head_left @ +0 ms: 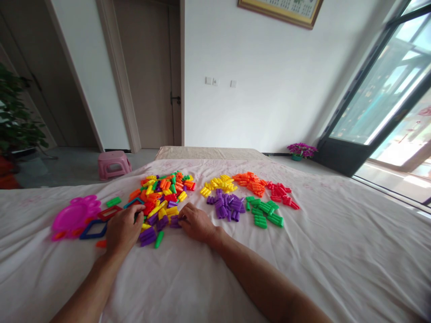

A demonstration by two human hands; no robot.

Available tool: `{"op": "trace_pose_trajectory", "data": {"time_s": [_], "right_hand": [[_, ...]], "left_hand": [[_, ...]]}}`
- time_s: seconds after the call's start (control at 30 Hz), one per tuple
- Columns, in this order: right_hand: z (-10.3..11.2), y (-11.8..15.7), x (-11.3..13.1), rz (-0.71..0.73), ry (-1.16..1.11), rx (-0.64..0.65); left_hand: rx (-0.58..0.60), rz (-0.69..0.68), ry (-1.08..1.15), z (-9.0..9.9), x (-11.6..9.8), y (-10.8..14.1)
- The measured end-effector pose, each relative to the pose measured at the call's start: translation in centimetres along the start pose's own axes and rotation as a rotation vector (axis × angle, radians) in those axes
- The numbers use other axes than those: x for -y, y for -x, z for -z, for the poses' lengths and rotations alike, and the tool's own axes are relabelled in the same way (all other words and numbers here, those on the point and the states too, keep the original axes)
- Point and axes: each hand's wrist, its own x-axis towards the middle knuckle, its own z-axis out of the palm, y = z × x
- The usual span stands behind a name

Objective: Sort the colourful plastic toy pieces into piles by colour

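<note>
A person's left hand (124, 226) and right hand (195, 223) work low over a pale, faintly patterned cloth (215, 278), at the near edge of a mixed heap of short ribbed plastic blocks (164, 193) in yellow, orange, red, green and purple. The heap lies left of the scene's middle, between the hands and beyond them.

The left hand's fingers are bent against the heap's left side; whether they grasp a block cannot be told. The right hand's fingers curl down at a purple ribbed plastic block (174, 222) on the heap's right edge and appear to touch it; a closed grip cannot be made out. A slim green plastic block (159, 239) lies on the near side, just beside a purple block cluster (147, 237).

To the right are single-colour groups: yellow blocks (218, 184), orange blocks (252, 183) and red blocks (282, 194) on the far side, purple blocks (226, 206) and green blocks (265, 211) nearer.

Left of the left hand lie a dark blue plastic square frame (85, 229), a red plastic frame (107, 209) and, farther left, a bright pink plastic animal-shaped plate (76, 216).
</note>
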Motion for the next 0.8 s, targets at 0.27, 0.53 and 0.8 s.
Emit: {"op": "trace_pose_trajectory", "data": {"time_s": [0.27,0.53,0.8], "right_hand": [[-0.07,0.10,-0.32,-0.004,-0.017,0.011],[-0.41,0.27,-0.89,0.016,-0.027,0.002],[-0.30,0.36,-0.70,0.019,-0.026,-0.007]], "left_hand": [[0.013,0.009,-0.012,0.08,0.01,-0.02],[0.006,0.007,0.004,0.05,0.00,-0.02],[0.010,0.012,0.013,-0.02,0.09,-0.01]]}}
